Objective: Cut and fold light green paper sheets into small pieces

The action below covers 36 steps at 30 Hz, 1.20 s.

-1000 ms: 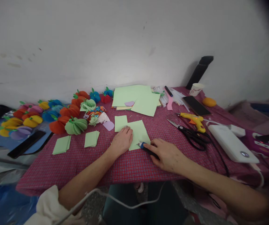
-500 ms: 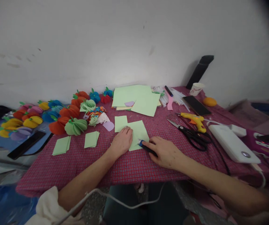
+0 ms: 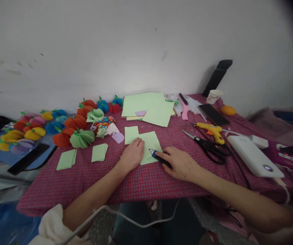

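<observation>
My left hand (image 3: 132, 153) lies flat, fingers together, pressing down the left part of a light green paper sheet (image 3: 151, 141) on the red checked tablecloth (image 3: 85, 177). My right hand (image 3: 180, 164) grips a blue and black cutter knife (image 3: 157, 156), its tip resting on the sheet just right of my left fingers. A smaller green square (image 3: 131, 132) lies just behind the sheet.
Paper fruit models (image 3: 59, 126) crowd the left. Two green paper stacks (image 3: 82, 156) lie front left, larger green sheets (image 3: 148, 107) at the back. Black scissors (image 3: 210, 146), yellow glue gun (image 3: 211, 130), white box (image 3: 255, 156), phone (image 3: 212, 114) and cup (image 3: 213, 96) sit right.
My right hand has slid the cutter knife a little left and away along the sheet. My left hand stays pressed in place.
</observation>
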{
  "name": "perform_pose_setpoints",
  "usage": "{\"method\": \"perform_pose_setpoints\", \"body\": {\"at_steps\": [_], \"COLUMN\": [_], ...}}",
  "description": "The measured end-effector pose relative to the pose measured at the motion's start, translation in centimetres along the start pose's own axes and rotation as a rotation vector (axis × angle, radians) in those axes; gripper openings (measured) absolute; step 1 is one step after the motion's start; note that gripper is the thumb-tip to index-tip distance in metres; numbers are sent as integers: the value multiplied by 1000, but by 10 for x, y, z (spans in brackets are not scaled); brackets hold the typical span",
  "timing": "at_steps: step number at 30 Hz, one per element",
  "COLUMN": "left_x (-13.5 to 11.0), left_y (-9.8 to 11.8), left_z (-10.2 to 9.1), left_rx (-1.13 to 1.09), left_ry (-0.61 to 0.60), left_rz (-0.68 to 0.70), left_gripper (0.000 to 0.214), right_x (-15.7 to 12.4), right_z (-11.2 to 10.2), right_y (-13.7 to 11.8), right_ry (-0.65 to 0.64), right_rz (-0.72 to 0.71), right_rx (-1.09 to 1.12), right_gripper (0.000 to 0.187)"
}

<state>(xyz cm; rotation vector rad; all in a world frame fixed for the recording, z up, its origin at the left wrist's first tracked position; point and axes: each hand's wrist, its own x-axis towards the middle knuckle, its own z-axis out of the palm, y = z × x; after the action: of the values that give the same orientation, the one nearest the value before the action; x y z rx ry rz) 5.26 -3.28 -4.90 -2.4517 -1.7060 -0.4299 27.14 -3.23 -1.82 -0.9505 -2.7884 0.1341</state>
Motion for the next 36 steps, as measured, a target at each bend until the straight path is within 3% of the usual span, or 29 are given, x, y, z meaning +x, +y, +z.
{"method": "perform_pose_setpoints", "body": {"at_steps": [25,36], "left_x": [0,1], "left_y": [-2,-3], "left_z": [2,2], "left_rx": [-5,-41], "left_ry": [19,13], "left_rz": [2,4], "left_gripper": [26,27], "right_x": [19,15], "right_z": [3,1], "right_y": [-1,4], "right_ry": [3,4], "right_rz": [20,65], "right_rx": [-22,-4], "right_gripper": [41,41]}}
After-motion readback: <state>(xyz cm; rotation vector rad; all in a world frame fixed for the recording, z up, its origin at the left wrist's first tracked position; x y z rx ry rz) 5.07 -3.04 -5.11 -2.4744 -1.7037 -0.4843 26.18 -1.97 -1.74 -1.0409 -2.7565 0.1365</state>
